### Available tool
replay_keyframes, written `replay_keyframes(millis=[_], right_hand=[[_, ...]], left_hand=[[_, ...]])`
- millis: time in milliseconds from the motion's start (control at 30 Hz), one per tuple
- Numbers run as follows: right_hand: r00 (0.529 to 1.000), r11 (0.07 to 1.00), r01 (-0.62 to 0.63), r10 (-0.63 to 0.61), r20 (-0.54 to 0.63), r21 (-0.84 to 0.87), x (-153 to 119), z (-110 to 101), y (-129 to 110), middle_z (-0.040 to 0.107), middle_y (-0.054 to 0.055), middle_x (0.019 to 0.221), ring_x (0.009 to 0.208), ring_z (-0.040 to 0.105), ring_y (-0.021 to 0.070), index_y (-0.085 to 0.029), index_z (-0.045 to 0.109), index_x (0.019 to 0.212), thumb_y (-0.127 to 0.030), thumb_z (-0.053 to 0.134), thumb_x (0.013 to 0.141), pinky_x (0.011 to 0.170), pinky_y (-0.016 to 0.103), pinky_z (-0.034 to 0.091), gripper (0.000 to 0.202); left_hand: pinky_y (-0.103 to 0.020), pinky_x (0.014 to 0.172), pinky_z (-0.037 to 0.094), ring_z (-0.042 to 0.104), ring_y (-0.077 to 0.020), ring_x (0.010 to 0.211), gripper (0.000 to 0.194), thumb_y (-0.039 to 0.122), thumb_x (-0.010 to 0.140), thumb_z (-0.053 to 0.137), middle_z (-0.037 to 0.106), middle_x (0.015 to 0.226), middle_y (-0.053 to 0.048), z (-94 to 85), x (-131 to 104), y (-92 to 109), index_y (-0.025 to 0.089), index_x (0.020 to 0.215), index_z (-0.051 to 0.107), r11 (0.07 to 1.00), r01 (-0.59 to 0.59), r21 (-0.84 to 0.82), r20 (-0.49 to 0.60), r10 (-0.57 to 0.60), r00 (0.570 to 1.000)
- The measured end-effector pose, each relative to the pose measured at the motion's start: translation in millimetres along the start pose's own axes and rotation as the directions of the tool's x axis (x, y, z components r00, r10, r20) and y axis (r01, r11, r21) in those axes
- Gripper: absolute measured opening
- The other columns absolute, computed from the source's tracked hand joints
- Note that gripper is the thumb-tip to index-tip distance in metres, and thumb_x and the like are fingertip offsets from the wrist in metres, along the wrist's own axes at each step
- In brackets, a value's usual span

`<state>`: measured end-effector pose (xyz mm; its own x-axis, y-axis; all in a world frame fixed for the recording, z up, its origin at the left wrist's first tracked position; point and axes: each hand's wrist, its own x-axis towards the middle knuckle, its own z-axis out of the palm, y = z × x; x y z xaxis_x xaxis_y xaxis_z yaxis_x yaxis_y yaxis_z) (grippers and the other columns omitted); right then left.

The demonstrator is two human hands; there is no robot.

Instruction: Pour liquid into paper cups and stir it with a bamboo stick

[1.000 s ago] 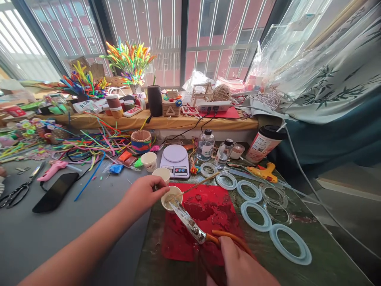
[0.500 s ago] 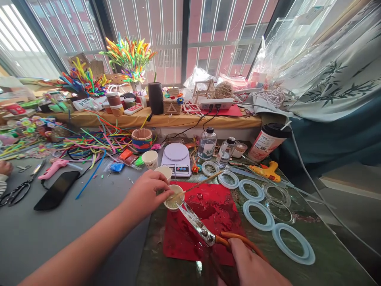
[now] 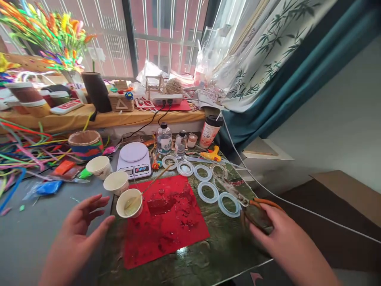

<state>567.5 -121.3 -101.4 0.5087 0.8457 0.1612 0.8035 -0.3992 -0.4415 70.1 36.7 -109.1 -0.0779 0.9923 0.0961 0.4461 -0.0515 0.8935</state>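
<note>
My left hand (image 3: 81, 234) is empty, thumb and fingers apart, just left of a paper cup (image 3: 122, 211). That cup stands at the corner of a wet red mat (image 3: 166, 242) and holds a cloudy liquid with a thin wooden stick (image 3: 159, 178) leaning in it. My right hand (image 3: 285, 234) grips orange-handled scissors (image 3: 242, 198) over the table's right side, blades pointing left toward several translucent ring molds (image 3: 207, 192). Two further paper cups (image 3: 115, 183) stand behind the first, to its left.
A white kitchen scale (image 3: 133, 157) sits behind the mat, with two clear bottles (image 3: 164, 139) to its right. A yellow glue gun (image 3: 212, 154) lies near a lidded drink cup (image 3: 210, 133). A white cable (image 3: 268, 190) runs down past the table's right edge. Colourful pipe cleaners (image 3: 28, 147) spread at left.
The scissors have moved from the cup to the right, over the ring molds. My left hand has let go of the stick and drawn back. The view has turned right.
</note>
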Motion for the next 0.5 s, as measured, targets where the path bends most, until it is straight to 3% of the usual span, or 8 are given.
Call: replay_keyframes(millis=[67, 167, 233, 300, 433, 500], right_hand=[[0.995, 0.994, -0.091, 0.093, 0.044, -0.052, 15, -1, 25, 0.083, 0.016, 0.101, 0.096, 0.082, 0.0387, -0.020, 0.078, 0.115, -0.055, 0.061, 0.073, 0.082, 0.049, 0.065, 0.057], [0.974, 0.968, -0.190, 0.207, 0.092, -0.164, 25, 1, 46, 0.075, 0.011, 0.077, 0.067, 0.074, 0.0331, -0.023, 0.073, 0.091, -0.060, 0.058, 0.075, 0.061, 0.042, 0.055, 0.043], [0.968, 0.961, -0.202, 0.226, 0.112, -0.190, 25, 3, 50, 0.071, 0.008, 0.067, 0.058, 0.070, 0.0298, -0.025, 0.069, 0.080, -0.059, 0.057, 0.079, 0.056, 0.039, 0.049, 0.036], [0.971, 0.967, -0.183, 0.206, 0.123, -0.176, 23, 7, 49, 0.073, 0.007, 0.065, 0.058, 0.071, 0.0292, -0.025, 0.072, 0.081, -0.056, 0.060, 0.081, 0.057, 0.038, 0.050, 0.034], [0.986, 0.984, -0.110, 0.126, 0.111, -0.143, 22, 11, 47, 0.084, 0.010, 0.080, 0.073, 0.081, 0.0328, -0.021, 0.081, 0.096, -0.053, 0.064, 0.086, 0.066, 0.038, 0.056, 0.037], [0.993, 0.989, -0.063, 0.076, 0.087, -0.137, 24, 13, 46, 0.085, 0.011, 0.081, 0.077, 0.083, 0.0346, -0.021, 0.083, 0.092, -0.049, 0.067, 0.088, 0.070, 0.040, 0.058, 0.032]], left_hand=[[-0.063, 0.109, 0.067, 0.077, -0.0412, 0.131, 0.085, 0.071, 0.070, 0.093, 0.076, 0.148, -0.010, 8.5, 0, -4, 0.034, 0.141, 0.063, 0.999, 0.001, -0.047, 0.017, -0.001, 1.000], [-0.073, 0.117, 0.060, 0.071, -0.0463, 0.139, 0.095, 0.067, 0.066, 0.096, 0.070, 0.155, -0.014, 17.5, -1, -5, 0.033, 0.146, 0.057, 0.999, -0.018, -0.046, 0.011, 0.019, 1.000], [-0.075, 0.118, 0.058, 0.069, -0.0479, 0.142, 0.100, 0.064, 0.066, 0.097, 0.068, 0.157, -0.015, 20.9, -2, -7, 0.033, 0.149, 0.053, 0.999, -0.023, -0.036, 0.016, 0.023, 1.000], [-0.074, 0.117, 0.060, 0.070, -0.0473, 0.140, 0.103, 0.062, 0.066, 0.098, 0.067, 0.157, -0.016, 23.0, -1, -11, 0.033, 0.151, 0.049, 0.999, -0.034, -0.039, 0.038, 0.036, 0.999], [-0.070, 0.117, 0.062, 0.072, -0.0450, 0.140, 0.102, 0.055, 0.071, 0.099, 0.068, 0.156, -0.017, 26.3, 4, -17, 0.032, 0.154, 0.044, 0.996, -0.086, -0.033, 0.114, 0.089, 0.989], [-0.070, 0.118, 0.061, 0.073, -0.0440, 0.140, 0.098, 0.054, 0.074, 0.097, 0.071, 0.154, -0.018, 28.4, 8, -16, 0.031, 0.153, 0.044, 0.995, -0.095, -0.019, 0.147, 0.097, 0.984]])
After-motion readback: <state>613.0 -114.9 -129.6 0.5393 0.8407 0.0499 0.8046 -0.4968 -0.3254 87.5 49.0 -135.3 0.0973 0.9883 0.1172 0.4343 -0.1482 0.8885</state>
